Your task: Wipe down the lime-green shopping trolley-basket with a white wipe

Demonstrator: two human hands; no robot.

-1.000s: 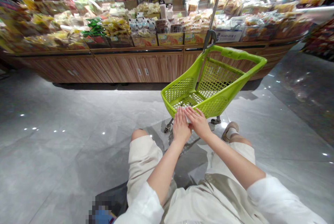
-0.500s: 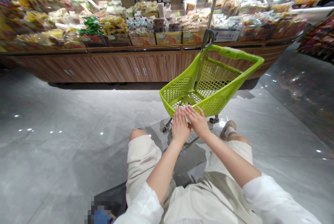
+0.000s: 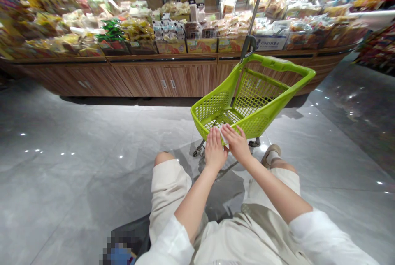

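My left hand (image 3: pixel 214 152) and my right hand (image 3: pixel 237 143) are side by side at the near rim of a lime-green shopping cart (image 3: pixel 279 104). Their fingers are stretched forward over the rim. A small white thing (image 3: pixel 221 134) shows between the two hands and is held between them; I cannot make out what it is. Nothing else shows in the cart's mesh basket. I am crouched low, with my knees in pale trousers under my arms.
A long wooden display counter (image 3: pixel 166 77) piled with packaged snacks runs across the back. The cart's grey handle pole (image 3: pixel 254 14) rises in front of it. Glossy grey floor tiles (image 3: pixel 77 154) spread to the left and right. My shoe (image 3: pixel 270 154) is beside the cart's wheel.
My hands have edged slightly forward over the cart's rim, still together with the white thing between them. The cart has stayed in place.
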